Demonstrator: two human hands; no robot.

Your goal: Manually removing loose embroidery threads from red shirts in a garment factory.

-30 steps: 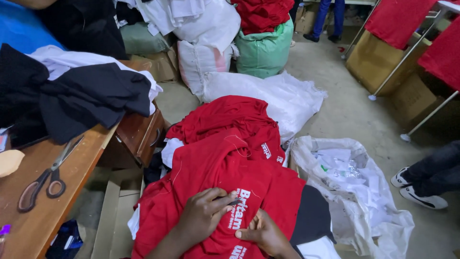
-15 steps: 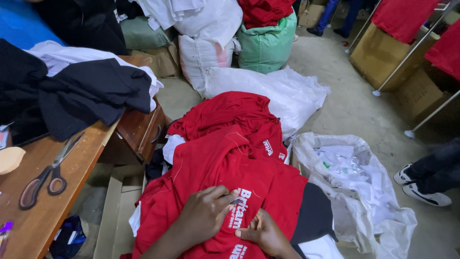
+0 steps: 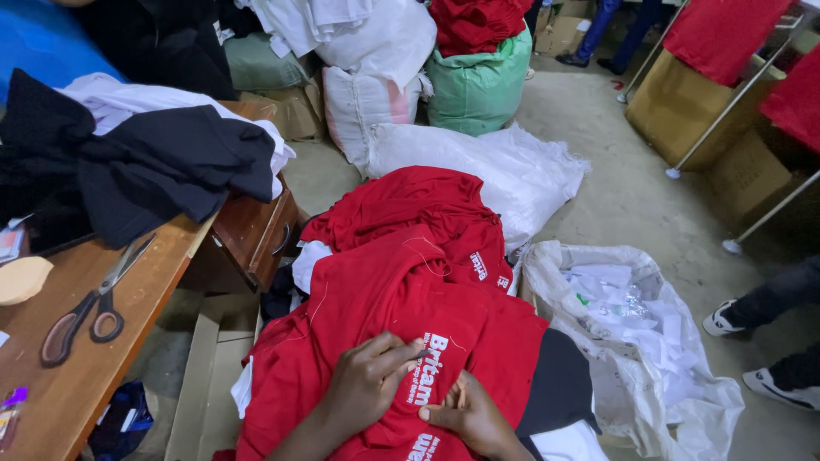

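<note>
Red shirt (image 3: 384, 299): we find it on top of a heap of red garments low in the middle of the view, white lettering facing up.
Left hand (image 3: 367, 380): we note it laid on the shirt, fingers curled, tips pinching a fold of cloth beside the lettering.
Right hand (image 3: 465, 414): pressed on the same shirt, fingers bent; we cannot tell whether its grip encloses any fabric.
Scissors (image 3: 85, 307): lying on the wooden tabletop (image 3: 77, 376) at left, near dark garments (image 3: 162, 166).
White sack (image 3: 632, 333): open on the floor at right, holding scraps.
</note>
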